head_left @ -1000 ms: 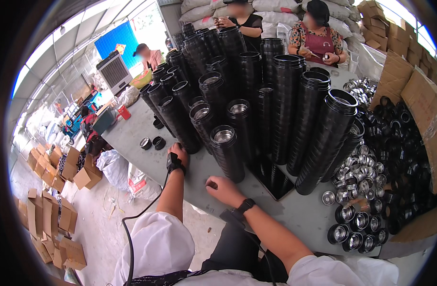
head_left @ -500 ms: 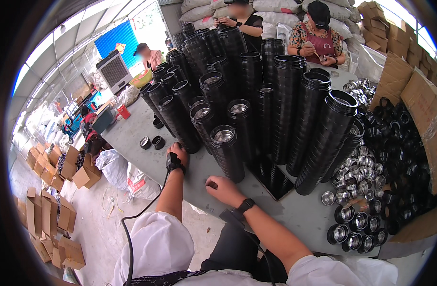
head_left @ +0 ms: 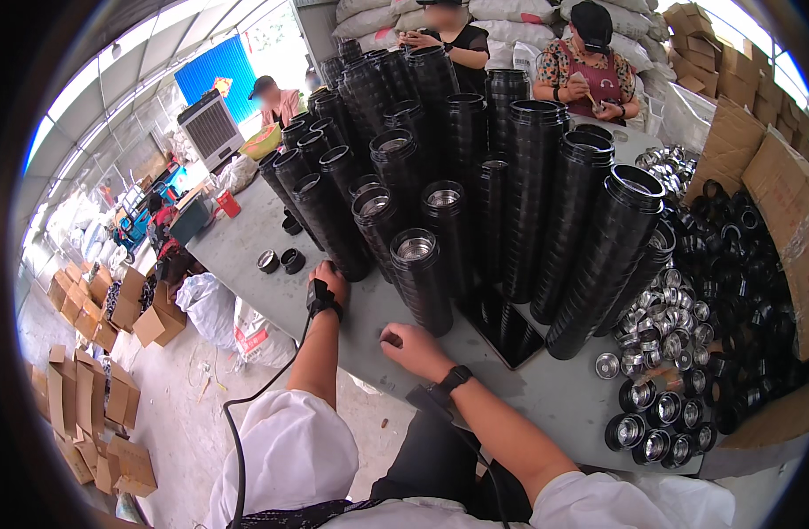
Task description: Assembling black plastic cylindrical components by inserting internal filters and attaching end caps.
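Many black tubes (head_left: 529,212), some with silvery inserts (head_left: 415,249) inside; right hand (head_left: 413,350) curled closed, left hand (head_left: 332,280), grip unclear

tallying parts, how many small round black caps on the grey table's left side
3: two adjacent caps near the left hand, one cap farther back; tall black tubes may hide more.

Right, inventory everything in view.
Table: one, grey, centre
Tubes: many, black, standing on table
Slab: one, black, beside tubes
Metal caps: many, silver, table's right
Rings: many, black, beside metal caps
Loose caps: three, mostly black, table's left
Container: one, red, table's left
Boxes: many, brown, floor left, back right
People: at least three, mixed clothing, beyond table
Sacks: many, whitish, stacked behind people
Air cooler: one, grey, back left
Left hand: one, black-banded, by tubes
Right hand: one, black-banded, table edge
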Demonstrator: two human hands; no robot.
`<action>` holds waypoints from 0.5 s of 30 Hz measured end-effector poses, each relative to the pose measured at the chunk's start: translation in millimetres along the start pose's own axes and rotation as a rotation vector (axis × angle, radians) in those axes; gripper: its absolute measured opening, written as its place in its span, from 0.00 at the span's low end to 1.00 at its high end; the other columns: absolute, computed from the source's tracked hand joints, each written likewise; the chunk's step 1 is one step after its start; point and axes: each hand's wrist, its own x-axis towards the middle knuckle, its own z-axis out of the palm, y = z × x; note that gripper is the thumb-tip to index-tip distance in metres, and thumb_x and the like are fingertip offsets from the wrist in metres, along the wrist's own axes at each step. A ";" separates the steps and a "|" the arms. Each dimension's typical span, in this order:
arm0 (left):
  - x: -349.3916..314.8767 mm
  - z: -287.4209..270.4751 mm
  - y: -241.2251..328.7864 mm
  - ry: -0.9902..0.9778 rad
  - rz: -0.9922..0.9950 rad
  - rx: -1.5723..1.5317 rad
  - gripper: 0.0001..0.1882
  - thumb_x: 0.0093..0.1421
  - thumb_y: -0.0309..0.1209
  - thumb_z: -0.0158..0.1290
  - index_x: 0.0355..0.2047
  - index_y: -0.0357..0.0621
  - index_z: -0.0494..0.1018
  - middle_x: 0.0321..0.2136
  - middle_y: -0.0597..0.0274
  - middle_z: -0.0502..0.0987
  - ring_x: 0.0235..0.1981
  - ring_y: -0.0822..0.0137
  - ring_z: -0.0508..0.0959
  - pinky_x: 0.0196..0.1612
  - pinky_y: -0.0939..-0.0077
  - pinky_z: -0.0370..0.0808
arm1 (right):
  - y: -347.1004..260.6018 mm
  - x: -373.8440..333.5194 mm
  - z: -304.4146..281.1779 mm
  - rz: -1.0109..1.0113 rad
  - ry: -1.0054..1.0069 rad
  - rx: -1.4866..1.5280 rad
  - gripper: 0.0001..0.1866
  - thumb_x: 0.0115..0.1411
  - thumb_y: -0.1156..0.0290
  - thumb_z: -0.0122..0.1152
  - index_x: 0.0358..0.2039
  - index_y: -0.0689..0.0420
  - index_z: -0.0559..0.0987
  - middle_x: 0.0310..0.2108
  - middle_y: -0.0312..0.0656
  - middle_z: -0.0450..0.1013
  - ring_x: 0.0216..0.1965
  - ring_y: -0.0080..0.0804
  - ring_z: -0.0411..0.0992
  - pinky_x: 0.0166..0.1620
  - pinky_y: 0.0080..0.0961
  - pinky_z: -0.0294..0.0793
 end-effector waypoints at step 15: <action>1.7 1.8 1.3 -0.026 -0.020 0.031 0.14 0.53 0.32 0.45 0.39 0.42 0.72 0.42 0.53 0.74 0.47 0.51 0.69 0.50 0.58 0.65 | -0.6 -0.2 -1.2 -0.002 0.003 0.003 0.07 0.51 0.71 0.57 0.30 0.60 0.74 0.26 0.45 0.75 0.29 0.37 0.75 0.34 0.28 0.73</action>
